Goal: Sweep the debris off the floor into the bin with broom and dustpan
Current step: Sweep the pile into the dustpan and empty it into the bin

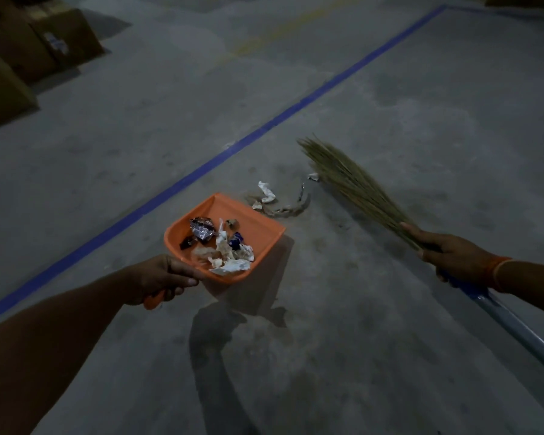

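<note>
Left hand (162, 277): fingers (182, 282) curled round the orange handle of the dustpan (252, 229), thumb on top, clamped. Dustpan orange plastic, open lip pointing away from the person, held low over the grey concrete floor (358, 309) with its shadow cast just beneath and toward the person (contact between lip and floor cannot be told).

In the dustpan: collected debris (225, 246), namely crumpled white paper, a silvery foil wrapper, a dark blue scrap and a few small dark bits, heaped toward the handle end.

Just beyond the dustpan lip, on the floor: loose debris (275, 199), with a twisted white paper piece, smaller white scraps and a curved line of brownish dust and fibres. One more white scrap at the far right of that patch, touching or just beside the broom bristles.

Right hand (446, 249): fingers wrapped round the neck of the broom (355, 183) where the grass bristles meet the handle, clamped. Bristles fan out up and to the left, to the right of the dustpan and beyond it, tips blurred. Blue grip and grey metal shaft run from the hand to the lower right edge. Orange band on the right wrist.

Blue line (264, 127) painted on the floor, diagonal, passing left of and beyond the dustpan. Cardboard boxes (38, 42) well apart from the dustpan, far upper left, dim.
</note>
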A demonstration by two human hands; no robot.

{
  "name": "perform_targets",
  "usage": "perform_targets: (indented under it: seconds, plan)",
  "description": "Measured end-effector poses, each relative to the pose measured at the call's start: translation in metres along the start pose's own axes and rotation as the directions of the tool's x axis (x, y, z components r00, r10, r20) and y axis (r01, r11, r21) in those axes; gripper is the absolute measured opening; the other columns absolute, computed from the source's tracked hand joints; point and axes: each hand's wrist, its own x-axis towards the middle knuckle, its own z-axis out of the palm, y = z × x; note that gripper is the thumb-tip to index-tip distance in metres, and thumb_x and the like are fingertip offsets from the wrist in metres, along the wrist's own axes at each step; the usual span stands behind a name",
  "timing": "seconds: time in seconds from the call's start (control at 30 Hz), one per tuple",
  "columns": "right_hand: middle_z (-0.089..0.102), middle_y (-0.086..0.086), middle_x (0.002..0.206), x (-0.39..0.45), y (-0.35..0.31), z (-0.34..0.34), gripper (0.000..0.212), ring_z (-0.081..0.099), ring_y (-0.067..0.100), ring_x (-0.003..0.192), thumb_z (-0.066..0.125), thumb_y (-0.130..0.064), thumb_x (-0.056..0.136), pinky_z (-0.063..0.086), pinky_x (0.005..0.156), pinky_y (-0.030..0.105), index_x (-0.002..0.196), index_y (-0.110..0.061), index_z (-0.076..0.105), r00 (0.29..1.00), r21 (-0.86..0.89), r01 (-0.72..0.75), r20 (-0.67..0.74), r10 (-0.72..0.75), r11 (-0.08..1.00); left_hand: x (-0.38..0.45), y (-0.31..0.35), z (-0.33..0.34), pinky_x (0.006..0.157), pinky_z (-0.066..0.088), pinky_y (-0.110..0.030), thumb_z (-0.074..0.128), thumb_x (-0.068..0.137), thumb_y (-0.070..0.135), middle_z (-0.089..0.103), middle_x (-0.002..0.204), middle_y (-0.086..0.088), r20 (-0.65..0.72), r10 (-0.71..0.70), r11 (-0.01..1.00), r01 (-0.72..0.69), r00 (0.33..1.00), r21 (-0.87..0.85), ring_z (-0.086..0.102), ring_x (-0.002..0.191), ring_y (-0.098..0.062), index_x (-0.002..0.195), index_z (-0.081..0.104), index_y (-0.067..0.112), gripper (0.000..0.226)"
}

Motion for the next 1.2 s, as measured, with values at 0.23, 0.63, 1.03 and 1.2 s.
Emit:
perform_targets:
  seconds: [0.23, 0.63, 1.03, 1.2]
  plan:
    - [0.062, 0.001, 0.093, 0.028, 0.000, 0.001, 0.062, 0.066, 0.026, 0.060, 0.046, -0.017, 0.102, 0.055, 0.052, 0.026, 0.143, -0.057, 0.021, 0.995, -0.107, -0.006, 0.099, 0.017, 0.994, -0.001, -0.017, -0.034, 0.045, 0.043, -0.022, 0.064, 0.088, -0.002, 0.064, 0.075, -0.014, -0.009, -0.089, 0.996, 0.089, 0.996, -0.001, 0.055, 0.058, -0.013, 0.103, 0.078, 0.008, 0.022]
    - [0.067, 0.008, 0.089, 0.070, -0.024, 0.015, 0.067, 0.067, 0.023, 0.054, 0.044, -0.016, 0.101, 0.055, 0.051, 0.025, 0.141, -0.062, 0.017, 0.973, -0.226, 0.131, 0.214, -0.082, 0.965, -0.003, -0.031, -0.063, 0.040, 0.041, -0.023, 0.062, 0.085, -0.008, 0.068, 0.074, -0.013, 0.002, -0.144, 0.989, 0.144, 0.990, -0.024, 0.053, 0.050, -0.013, 0.095, 0.079, 0.002, 0.022]
    - [0.062, 0.011, 0.104, 0.071, -0.027, 0.035, 0.065, 0.066, 0.022, 0.057, 0.045, -0.018, 0.102, 0.056, 0.050, 0.028, 0.144, -0.059, 0.019, 0.971, -0.195, 0.141, 0.216, -0.097, 0.971, -0.051, -0.069, -0.074, 0.040, 0.042, -0.024, 0.074, 0.074, -0.002, 0.070, 0.074, -0.012, 0.019, -0.183, 0.982, 0.182, 0.983, 0.046, 0.055, 0.049, -0.013, 0.094, 0.079, 0.002, 0.021]
    - [0.060, 0.001, 0.090, 0.059, -0.040, 0.051, 0.062, 0.063, 0.019, 0.057, 0.044, -0.016, 0.102, 0.052, 0.050, 0.022, 0.141, -0.057, 0.018, 0.962, -0.181, 0.154, 0.254, -0.106, 0.971, -0.050, -0.079, -0.072, 0.044, 0.044, -0.024, 0.096, 0.048, 0.025, 0.072, 0.082, -0.011, 0.051, -0.164, 0.979, 0.156, 0.985, 0.131, 0.056, 0.053, -0.013, 0.099, 0.079, 0.005, 0.057]
